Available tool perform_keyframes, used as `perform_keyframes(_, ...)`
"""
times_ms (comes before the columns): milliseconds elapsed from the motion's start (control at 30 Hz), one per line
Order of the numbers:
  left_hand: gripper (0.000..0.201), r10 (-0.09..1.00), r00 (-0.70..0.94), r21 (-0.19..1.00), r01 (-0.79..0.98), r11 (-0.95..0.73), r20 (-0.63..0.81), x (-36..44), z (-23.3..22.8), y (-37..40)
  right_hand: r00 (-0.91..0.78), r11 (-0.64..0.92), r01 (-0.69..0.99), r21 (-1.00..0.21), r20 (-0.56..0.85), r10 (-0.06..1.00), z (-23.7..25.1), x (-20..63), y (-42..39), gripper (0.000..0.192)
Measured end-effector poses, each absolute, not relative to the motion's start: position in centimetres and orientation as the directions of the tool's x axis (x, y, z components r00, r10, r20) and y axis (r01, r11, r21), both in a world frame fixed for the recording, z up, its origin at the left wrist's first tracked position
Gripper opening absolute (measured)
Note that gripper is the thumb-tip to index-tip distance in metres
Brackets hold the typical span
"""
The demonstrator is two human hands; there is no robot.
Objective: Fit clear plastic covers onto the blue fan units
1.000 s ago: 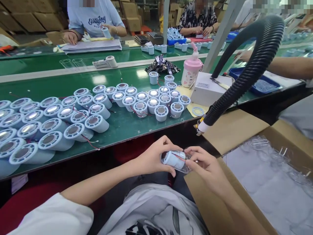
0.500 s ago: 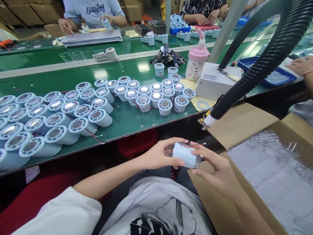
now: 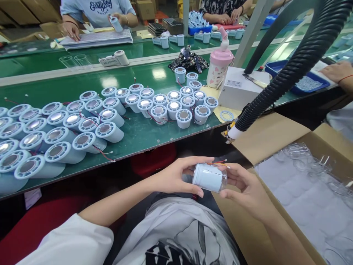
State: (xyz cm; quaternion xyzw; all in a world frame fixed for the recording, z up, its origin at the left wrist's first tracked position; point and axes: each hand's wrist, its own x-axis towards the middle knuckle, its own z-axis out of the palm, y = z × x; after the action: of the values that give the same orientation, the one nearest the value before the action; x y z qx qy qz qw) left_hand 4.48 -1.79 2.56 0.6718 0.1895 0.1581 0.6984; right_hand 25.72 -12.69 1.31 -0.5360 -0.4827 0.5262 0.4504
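Black hose point(image 3: 292, 66): top cut off.
Box label point(image 3: 234, 82): too small for me to read.
Left hand point(image 3: 176, 176): some fingers hidden by cylinder point(image 3: 207, 177).

Brown cardboard boxes point(image 3: 145, 10) stand stacked behind the glossy green workbench point(image 3: 138, 136), which reflects patches of white light
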Motion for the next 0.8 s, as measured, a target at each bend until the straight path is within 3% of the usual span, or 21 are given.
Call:
perform_keyframes(300, 0.085, 0.441, 0.889, 0.985, 0.051, 0.163, -0.119, 4.2, 2.4, -2.0, -0.013, 0.006, 0.145, -0.989, 0.004, 1.0, 1.1, 25.7, -13.2, 0.047)
perform_keyframes(533, 0.081, 0.445, 0.887, 0.988, 0.065, 0.138, -0.12, 4.2, 2.4, -2.0, -0.012, 0.008, 0.153, -0.988, 0.007, 1.0, 1.1, 25.5, -13.1, 0.047)
perform_keyframes(700, 0.065, 0.556, 0.829, 0.992, 0.11, -0.064, -0.057, 3.8, 3.3, -1.9, 0.009, 0.001, 0.129, -0.992, 0.002, 1.0, 0.8, 26.0, -13.2, 0.046)
perform_keyframes(800, 0.054, 0.642, 0.765, 0.946, 0.246, -0.211, -0.056, 2.9, 4.0, -2.0, 0.158, -0.046, 0.06, -0.997, -0.036, 0.987, -0.1, 27.3, -14.3, 0.037)
